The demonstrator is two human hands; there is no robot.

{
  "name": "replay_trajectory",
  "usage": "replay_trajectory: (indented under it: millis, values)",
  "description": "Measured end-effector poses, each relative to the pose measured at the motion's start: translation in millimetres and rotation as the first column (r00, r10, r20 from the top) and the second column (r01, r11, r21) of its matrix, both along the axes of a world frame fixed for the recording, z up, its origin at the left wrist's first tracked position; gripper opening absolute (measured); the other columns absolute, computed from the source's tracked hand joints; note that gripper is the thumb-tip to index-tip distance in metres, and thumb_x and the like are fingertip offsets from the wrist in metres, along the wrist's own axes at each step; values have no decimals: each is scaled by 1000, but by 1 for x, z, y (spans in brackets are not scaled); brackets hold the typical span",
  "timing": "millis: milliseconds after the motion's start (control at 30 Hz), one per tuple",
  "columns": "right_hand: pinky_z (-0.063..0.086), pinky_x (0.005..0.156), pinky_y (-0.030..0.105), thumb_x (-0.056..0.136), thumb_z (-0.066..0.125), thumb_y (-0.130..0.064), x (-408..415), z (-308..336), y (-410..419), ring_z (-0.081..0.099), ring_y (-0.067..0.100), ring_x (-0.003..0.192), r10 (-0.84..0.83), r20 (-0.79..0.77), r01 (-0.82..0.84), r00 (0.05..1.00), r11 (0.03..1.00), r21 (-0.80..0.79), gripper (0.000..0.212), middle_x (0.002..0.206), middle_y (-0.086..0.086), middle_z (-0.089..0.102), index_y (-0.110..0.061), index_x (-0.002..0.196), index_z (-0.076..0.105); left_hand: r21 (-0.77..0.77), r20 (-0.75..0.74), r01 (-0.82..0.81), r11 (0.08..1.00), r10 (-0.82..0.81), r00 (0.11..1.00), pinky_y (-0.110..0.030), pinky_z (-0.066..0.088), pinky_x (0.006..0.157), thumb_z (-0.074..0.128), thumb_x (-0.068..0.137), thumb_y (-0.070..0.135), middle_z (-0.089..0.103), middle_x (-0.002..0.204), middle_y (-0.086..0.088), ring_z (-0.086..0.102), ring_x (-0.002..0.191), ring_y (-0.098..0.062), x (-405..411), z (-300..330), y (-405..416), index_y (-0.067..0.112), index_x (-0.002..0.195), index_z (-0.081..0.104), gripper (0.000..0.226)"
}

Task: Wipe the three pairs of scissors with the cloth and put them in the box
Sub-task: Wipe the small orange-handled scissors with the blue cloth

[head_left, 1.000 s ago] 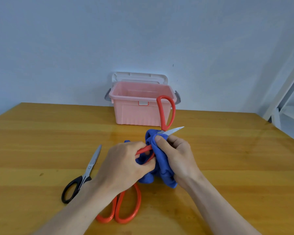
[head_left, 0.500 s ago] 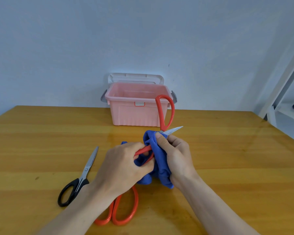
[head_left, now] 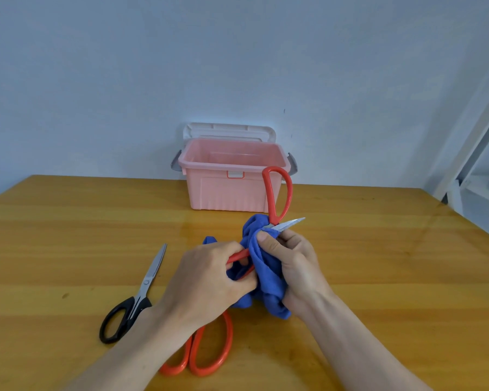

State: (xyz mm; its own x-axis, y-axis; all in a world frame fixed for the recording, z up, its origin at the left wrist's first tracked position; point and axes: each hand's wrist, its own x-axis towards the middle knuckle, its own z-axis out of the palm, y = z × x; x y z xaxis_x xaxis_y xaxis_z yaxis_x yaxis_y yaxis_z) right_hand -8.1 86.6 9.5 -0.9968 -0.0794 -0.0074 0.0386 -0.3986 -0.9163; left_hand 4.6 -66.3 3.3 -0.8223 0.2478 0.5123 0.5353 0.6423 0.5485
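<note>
I hold a red-handled pair of scissors [head_left: 277, 190] opened wide above the table. My left hand [head_left: 206, 280] grips its lower handle, while the other handle loop stands up in front of the box. My right hand [head_left: 297, 261] pinches the blue cloth [head_left: 268, 280] around one blade, whose steel tip pokes out to the right. A second pair of orange-red scissors [head_left: 206, 354] lies on the table, partly under my left forearm. Black-handled scissors [head_left: 136, 300] lie to the left, blades pointing away from me. The pink box [head_left: 226, 190] stands open at the back.
The box's white lid [head_left: 229, 131] is tipped up behind it against the wall. The wooden table [head_left: 393, 263] stretches to the right and left. A white shelf frame [head_left: 474, 153] stands beyond the table's right corner.
Both hands keep the same grip on the scissors and cloth. Only the view has drifted slightly; the scissors on the table have not moved.
</note>
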Motion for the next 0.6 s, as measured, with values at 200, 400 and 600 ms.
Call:
replay_trajectory:
  millis: [200, 400, 600]
  values:
    - [55, 71, 45, 93, 63, -24, 1, 1, -3, 67, 35, 72, -56, 36, 55, 998, 998, 18, 29, 80, 23, 69, 5, 94, 68, 14, -27, -4, 1000, 4, 1000, -13, 36, 51, 69, 79, 42, 55, 58, 14, 54, 59, -9, 0, 2, 1, 29, 65, 56, 23]
    - [51, 70, 50, 78, 67, -45, -1, 1, -5, 64, 36, 67, -74, -4, 74, 997, 990, 121, 52, 74, 25, 67, 6, 90, 68, 16, -68, -24, 1000, 25, 997, -13, 35, 50, 71, 79, 39, 51, 54, 12, 52, 56, -11, 1, 4, 1, 31, 61, 47, 31]
    - [57, 77, 44, 81, 68, -24, -8, 2, 11, 68, 36, 80, 106, 15, -107, 994, 986, 131, 33, 90, 30, 69, 7, 92, 70, -4, -26, -9, 1000, 9, 1000, -9, 33, 50, 76, 75, 31, 56, 59, 13, 53, 55, -7, 0, 7, -4, 31, 59, 51, 30]
